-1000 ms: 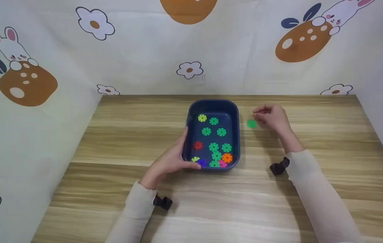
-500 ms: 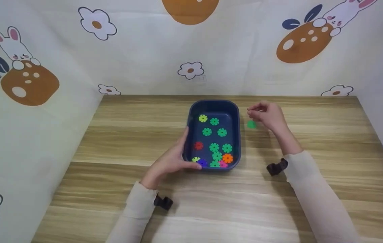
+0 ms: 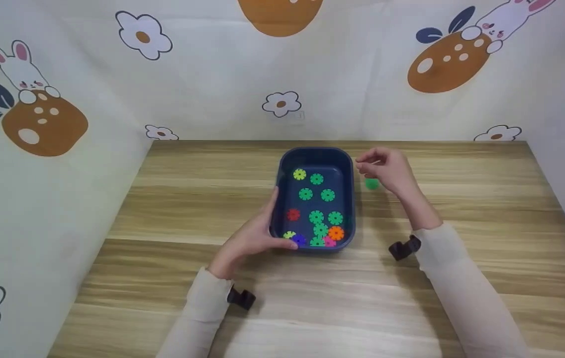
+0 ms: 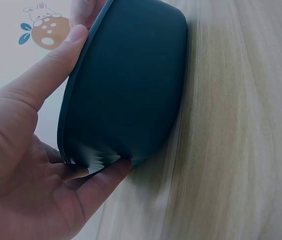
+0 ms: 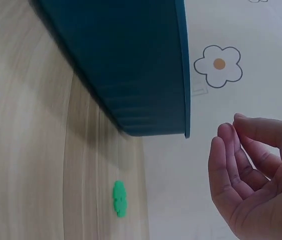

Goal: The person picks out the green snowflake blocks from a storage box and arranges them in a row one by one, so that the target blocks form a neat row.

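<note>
A dark blue rectangular tray stands on the table with several small notched discs in it: green discs, a red disc, an orange disc and others. My left hand grips its near left corner, thumb on the near rim and fingers against the left wall. Just right of the tray, my right hand hovers above the table, apart from the rim. Its fingers bend loosely, thumb tip near the index fingertip, and nothing shows between them. A lone green disc lies on the table below this hand.
The wood-grain table ends at a pale printed backdrop behind the tray. Further pale walls rise at the left and right. A small black camera mount sits on the left wrist, another mount on the right.
My right hand has moved left, closer to the tray's right rim, passing over the lone green disc, which stays put. My left hand and the tray have stayed in place.
</note>
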### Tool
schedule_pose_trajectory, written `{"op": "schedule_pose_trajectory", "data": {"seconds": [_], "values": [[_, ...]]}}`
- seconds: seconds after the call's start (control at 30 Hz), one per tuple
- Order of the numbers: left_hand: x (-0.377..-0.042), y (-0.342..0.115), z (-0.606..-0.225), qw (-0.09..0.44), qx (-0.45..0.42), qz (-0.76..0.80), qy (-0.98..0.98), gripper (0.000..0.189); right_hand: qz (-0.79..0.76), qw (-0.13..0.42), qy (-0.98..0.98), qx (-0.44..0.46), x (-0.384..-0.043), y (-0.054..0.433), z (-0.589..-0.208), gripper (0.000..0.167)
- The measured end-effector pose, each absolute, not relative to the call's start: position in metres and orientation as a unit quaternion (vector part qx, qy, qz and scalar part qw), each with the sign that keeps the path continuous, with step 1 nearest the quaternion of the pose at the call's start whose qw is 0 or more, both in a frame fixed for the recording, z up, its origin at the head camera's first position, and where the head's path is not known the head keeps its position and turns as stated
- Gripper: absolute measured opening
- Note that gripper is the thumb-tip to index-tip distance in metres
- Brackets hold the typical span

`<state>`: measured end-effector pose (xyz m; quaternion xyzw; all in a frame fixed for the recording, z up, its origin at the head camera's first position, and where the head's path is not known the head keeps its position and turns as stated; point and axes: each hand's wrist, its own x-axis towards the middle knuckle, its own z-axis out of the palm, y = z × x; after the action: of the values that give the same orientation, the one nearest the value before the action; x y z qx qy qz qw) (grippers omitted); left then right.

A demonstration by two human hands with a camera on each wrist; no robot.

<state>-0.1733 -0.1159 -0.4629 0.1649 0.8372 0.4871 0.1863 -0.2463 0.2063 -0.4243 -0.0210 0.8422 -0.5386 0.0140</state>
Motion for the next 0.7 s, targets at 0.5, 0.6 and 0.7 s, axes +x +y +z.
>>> {"op": "schedule_pose_trajectory", "data": {"seconds": [0.5,0.6,0.7], "values": [[-0.173,-0.115,-0.461,0.181,0.17,0.484,0.839,0.133,-0.552,0.024,0.833,-0.034,-0.241,0.185,-0.416,0.02],[-0.173,-0.116,-0.462,0.178,0.178,0.479,0.841,0.133,-0.548,0.03,0.835,-0.037,-0.241,0.18,-0.415,0.02],[-0.173,-0.116,-0.462,0.176,0.183,0.475,0.842,0.133,-0.546,0.033,0.836,-0.042,-0.241,0.175,-0.415,0.021]]}}
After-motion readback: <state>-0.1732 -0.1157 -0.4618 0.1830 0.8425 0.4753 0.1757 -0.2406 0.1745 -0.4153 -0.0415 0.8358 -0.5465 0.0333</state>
